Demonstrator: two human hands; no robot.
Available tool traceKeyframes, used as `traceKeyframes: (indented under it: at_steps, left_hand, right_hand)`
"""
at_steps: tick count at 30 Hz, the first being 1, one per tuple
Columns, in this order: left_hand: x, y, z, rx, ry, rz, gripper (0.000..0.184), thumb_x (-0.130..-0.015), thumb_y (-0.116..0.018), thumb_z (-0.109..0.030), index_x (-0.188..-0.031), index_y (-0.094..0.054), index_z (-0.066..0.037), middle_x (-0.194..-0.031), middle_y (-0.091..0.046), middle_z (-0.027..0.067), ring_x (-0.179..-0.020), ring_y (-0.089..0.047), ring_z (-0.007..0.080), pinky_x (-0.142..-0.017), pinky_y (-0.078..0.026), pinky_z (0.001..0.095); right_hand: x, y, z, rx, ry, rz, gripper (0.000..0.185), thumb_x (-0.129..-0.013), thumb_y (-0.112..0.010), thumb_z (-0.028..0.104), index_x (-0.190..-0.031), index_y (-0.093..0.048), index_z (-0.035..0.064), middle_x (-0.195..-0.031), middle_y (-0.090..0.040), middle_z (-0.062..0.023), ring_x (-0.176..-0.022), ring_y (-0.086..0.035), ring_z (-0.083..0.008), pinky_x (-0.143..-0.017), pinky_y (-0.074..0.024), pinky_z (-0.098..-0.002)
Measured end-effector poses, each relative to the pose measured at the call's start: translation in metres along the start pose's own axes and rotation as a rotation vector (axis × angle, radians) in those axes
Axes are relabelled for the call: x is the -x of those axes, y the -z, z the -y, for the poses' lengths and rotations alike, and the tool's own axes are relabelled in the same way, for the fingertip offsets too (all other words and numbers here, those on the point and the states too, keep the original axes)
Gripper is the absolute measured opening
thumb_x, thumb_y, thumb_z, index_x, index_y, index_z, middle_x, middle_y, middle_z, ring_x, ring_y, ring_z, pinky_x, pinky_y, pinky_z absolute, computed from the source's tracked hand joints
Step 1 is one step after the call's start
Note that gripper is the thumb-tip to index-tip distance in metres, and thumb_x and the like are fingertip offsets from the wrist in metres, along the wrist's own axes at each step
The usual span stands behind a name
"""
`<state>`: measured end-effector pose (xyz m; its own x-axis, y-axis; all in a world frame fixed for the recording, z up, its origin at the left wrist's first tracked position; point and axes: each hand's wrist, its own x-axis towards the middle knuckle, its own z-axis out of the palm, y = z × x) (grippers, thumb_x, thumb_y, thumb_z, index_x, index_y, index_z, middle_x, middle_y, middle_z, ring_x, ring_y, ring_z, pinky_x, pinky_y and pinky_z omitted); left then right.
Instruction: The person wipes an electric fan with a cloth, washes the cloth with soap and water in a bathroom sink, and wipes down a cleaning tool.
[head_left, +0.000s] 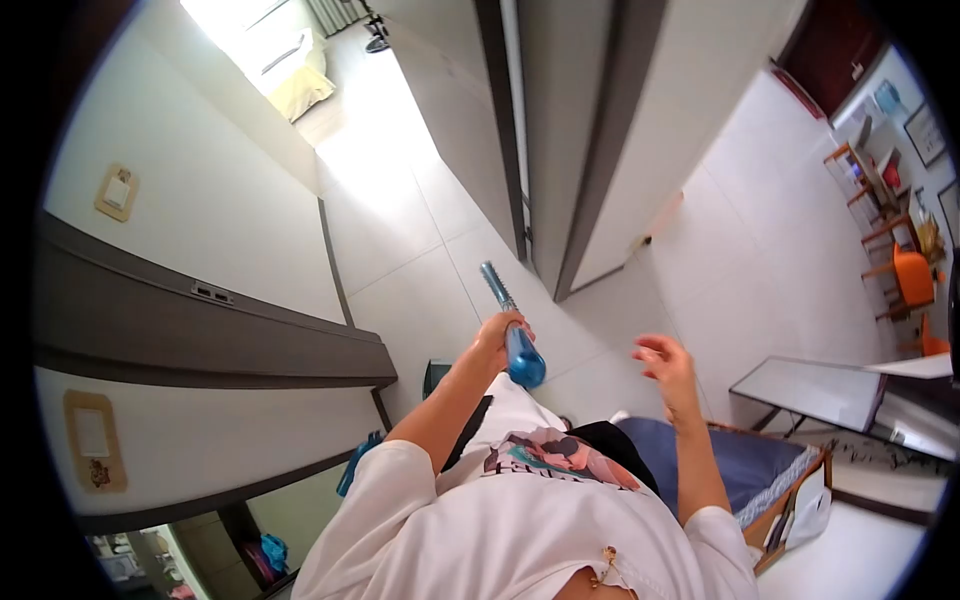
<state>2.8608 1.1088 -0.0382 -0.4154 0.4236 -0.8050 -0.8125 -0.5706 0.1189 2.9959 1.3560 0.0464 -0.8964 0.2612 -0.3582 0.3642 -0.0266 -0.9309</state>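
My left hand (500,330) is wrapped round a shiny blue tool (523,362) in front of my body. A thick rounded end points back toward me, and a narrow shaft with rows of small teeth or bristles points away. It resembles a styling hairbrush, but I cannot tell its exact kind. My right hand (664,368) is raised on the other side, fingers loosely bent and apart, holding nothing. It is in the air over the tiled floor (575,345), apart from the blue tool.
Ahead stands a grey door (470,110) with a dark frame and white wall edge. A dark door frame (200,290) is at left. Beyond lies a bright room with a bed (300,85). At right are orange chairs (910,275), a white-topped table (810,388) and a blue-covered surface (715,465).
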Motion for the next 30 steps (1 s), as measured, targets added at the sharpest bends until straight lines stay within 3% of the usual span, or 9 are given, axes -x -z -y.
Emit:
traceKeyframes:
  at_steps: [7, 13, 16, 19, 20, 21, 23, 27, 30]
  left_hand:
    - [-0.040, 0.007, -0.129, -0.338, -0.394, -0.189, 0.011, -0.070, -0.052, -0.001, -0.079, -0.047, 0.005, -0.067, -0.050, 0.0128, -0.048, -0.049, 0.0210, -0.044, -0.045, 0.0333]
    - [-0.021, -0.018, -0.213, -0.921, -0.526, -0.581, 0.024, -0.068, -0.056, -0.011, -0.082, -0.048, 0.006, -0.073, -0.058, 0.0198, -0.060, -0.060, 0.0262, -0.046, -0.047, 0.0359]
    - [-0.041, -0.007, -0.262, -1.095, -0.688, -0.777, 0.037, -0.068, -0.055, -0.019, -0.096, -0.046, 0.004, -0.086, -0.056, 0.0202, -0.077, -0.058, 0.0286, -0.066, -0.048, 0.0365]
    - [-0.059, 0.007, -0.319, -1.146, -0.806, -0.725, 0.060, -0.075, -0.059, -0.034, -0.119, -0.041, 0.002, -0.090, -0.057, 0.0180, -0.084, -0.057, 0.0262, -0.070, -0.047, 0.0351]
    - [-0.053, 0.005, -0.340, -1.095, -0.815, -0.627, 0.068, -0.074, -0.059, -0.042, -0.116, -0.040, 0.008, -0.105, -0.053, 0.0277, -0.098, -0.053, 0.0384, -0.081, -0.043, 0.0404]
    - [-0.074, 0.020, -0.365, -1.191, -0.968, -0.753, 0.064, -0.074, -0.060, -0.043, -0.114, -0.045, 0.005, -0.104, -0.054, 0.0243, -0.097, -0.054, 0.0349, -0.080, -0.043, 0.0394]
    - [-0.032, -0.010, -0.403, -1.216, -1.261, -0.790, 0.053, -0.075, -0.063, -0.037, -0.109, -0.051, 0.002, -0.095, -0.057, 0.0186, -0.091, -0.055, 0.0275, -0.077, -0.044, 0.0346]
    - [0.082, -0.113, -0.483, -0.799, -1.741, -0.370, 0.021, -0.076, -0.065, -0.012, -0.094, -0.057, -0.004, -0.085, -0.055, 0.0046, -0.079, -0.052, 0.0109, -0.071, -0.042, 0.0252]
    - [0.166, -0.168, -0.512, -0.672, -2.063, -0.078, 0.024, -0.074, -0.064, -0.002, -0.095, -0.054, 0.000, -0.086, -0.054, 0.0032, -0.076, -0.051, 0.0080, -0.071, -0.041, 0.0203]
  right_hand:
    - [-0.138, -0.189, 0.102, -0.254, -0.489, 0.600, 0.045, -0.081, -0.058, 0.029, -0.113, -0.039, 0.0037, -0.108, -0.040, -0.0152, -0.096, -0.051, -0.0320, -0.070, -0.0518, -0.0436]
    - [-0.210, -0.300, 0.099, -0.203, -0.665, 0.790, 0.025, -0.084, -0.052, 0.011, -0.100, -0.043, -0.0055, -0.089, -0.047, -0.0123, -0.074, -0.057, -0.0225, -0.057, -0.0536, -0.0330]
    - [-0.245, -0.347, 0.097, -0.200, -0.611, 0.669, 0.010, -0.082, -0.046, 0.006, -0.083, -0.048, -0.0044, -0.060, -0.048, -0.0065, -0.045, -0.048, -0.0124, -0.039, -0.0462, -0.0261]
    - [-0.288, -0.379, 0.113, -0.140, -0.511, 0.702, 0.009, -0.082, -0.048, 0.005, -0.079, -0.048, -0.0035, -0.058, -0.047, -0.0052, -0.043, -0.047, -0.0110, -0.039, -0.0450, -0.0230]
    - [-0.304, -0.390, 0.119, -0.177, -0.524, 0.723, 0.007, -0.083, -0.051, 0.004, -0.080, -0.049, -0.0020, -0.058, -0.045, -0.0024, -0.043, -0.043, -0.0060, -0.039, -0.0416, -0.0145]
    - [-0.323, -0.401, 0.120, -0.219, -0.579, 0.703, 0.008, -0.081, -0.052, 0.003, -0.077, -0.048, -0.0028, -0.056, -0.046, -0.0030, -0.042, -0.043, -0.0081, -0.038, -0.0413, -0.0188]
    - [-0.364, -0.423, 0.104, -0.287, -0.671, 0.702, 0.006, -0.082, -0.048, -0.001, -0.077, -0.047, -0.0045, -0.056, -0.044, -0.0028, -0.042, -0.042, -0.0074, -0.037, -0.0406, -0.0184]
    - [-0.445, -0.484, 0.097, -0.370, -0.844, 0.650, 0.004, -0.081, -0.045, -0.004, -0.077, -0.046, -0.0062, -0.055, -0.043, -0.0030, -0.042, -0.042, -0.0076, -0.036, -0.0396, -0.0186]
    - [-0.500, -0.529, 0.068, -0.344, -1.036, 0.539, 0.007, -0.078, -0.039, -0.003, -0.076, -0.046, -0.0033, -0.054, -0.043, -0.0051, -0.039, -0.041, -0.0105, -0.034, -0.0392, -0.0225]
